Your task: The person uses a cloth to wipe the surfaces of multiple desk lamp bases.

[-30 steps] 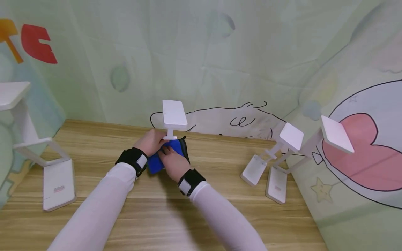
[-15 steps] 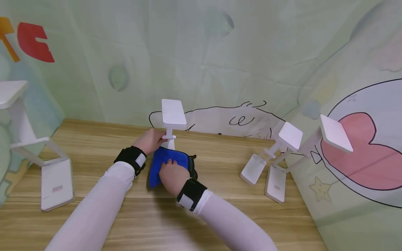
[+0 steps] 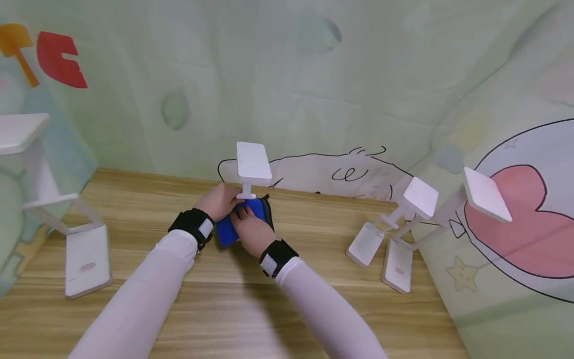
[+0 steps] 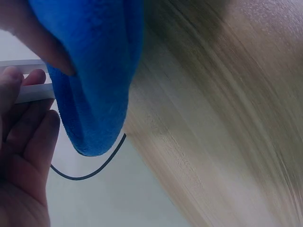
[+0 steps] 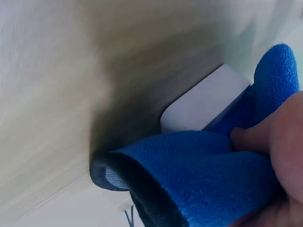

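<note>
A white folding phone stand stands near the back edge of the wooden table. My left hand pinches its hinged arm from the left; in the left wrist view, a thumb and fingers close on the white bars. A blue plush cloth with a dark edge lies over the lower part of the stand. My right hand grips the cloth and presses it there. In the right wrist view, one end of the white base shows beside the bunched cloth; the rest is covered.
Two more white stands are on the right side of the table. Another, larger white stand is at the left. A printed fabric backdrop rises behind the table.
The right hand and cloth came toward the person along the stand, then went back up toward its hinge. My left hand kept its hold on the stand. The head view shifted slightly.
</note>
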`<state>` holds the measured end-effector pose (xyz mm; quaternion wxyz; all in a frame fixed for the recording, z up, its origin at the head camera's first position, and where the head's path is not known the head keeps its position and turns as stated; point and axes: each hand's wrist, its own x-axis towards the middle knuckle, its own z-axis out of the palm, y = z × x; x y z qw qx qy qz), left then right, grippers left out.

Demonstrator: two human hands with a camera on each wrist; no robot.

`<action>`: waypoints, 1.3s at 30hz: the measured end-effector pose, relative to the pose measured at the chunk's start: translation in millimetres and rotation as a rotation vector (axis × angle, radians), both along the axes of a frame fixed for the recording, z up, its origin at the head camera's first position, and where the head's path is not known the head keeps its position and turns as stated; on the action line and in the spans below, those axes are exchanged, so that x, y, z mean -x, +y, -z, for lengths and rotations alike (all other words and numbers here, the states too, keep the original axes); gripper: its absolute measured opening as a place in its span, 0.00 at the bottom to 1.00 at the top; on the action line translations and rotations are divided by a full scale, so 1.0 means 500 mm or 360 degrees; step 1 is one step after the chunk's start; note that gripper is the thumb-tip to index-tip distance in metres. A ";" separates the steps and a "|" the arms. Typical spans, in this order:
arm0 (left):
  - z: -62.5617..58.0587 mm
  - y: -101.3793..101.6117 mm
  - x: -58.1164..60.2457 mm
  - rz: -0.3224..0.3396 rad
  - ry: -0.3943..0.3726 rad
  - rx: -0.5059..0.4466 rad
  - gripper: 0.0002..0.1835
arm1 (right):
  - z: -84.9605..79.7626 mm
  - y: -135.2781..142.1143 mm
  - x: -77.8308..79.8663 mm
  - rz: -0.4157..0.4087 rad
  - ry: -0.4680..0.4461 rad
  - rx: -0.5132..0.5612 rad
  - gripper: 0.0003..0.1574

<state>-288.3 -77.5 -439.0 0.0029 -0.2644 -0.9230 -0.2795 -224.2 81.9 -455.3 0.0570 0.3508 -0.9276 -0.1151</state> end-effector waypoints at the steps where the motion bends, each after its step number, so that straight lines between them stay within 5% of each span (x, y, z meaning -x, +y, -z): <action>1: -0.001 0.002 0.000 0.0005 0.0001 0.0002 0.06 | 0.000 0.002 0.001 0.0014 0.0022 -0.0018 0.32; 6: 0.004 0.007 0.003 -0.0001 -0.0017 -0.0022 0.07 | -0.012 -0.005 -0.023 0.0159 0.0044 -0.0162 0.24; 13: 0.004 0.004 -0.001 -0.0015 -0.0010 -0.0031 0.06 | -0.051 -0.034 -0.079 0.0493 -0.0212 -0.0233 0.23; 20: 0.001 -0.001 -0.004 -0.0017 -0.0029 -0.0024 0.06 | -0.049 -0.048 -0.100 0.0327 -0.0207 -0.0349 0.24; 28: 0.006 -0.002 0.000 0.0007 -0.0020 -0.0045 0.05 | -0.003 -0.022 -0.038 -0.0075 0.0001 -0.0182 0.28; 33: 0.007 0.000 -0.001 0.0011 -0.0021 -0.0040 0.04 | 0.013 -0.001 -0.008 0.0015 -0.0054 -0.0038 0.32; 39: 0.006 0.002 0.000 0.0009 0.0003 -0.0045 0.05 | 0.009 0.009 -0.022 0.0135 -0.0013 -0.0048 0.28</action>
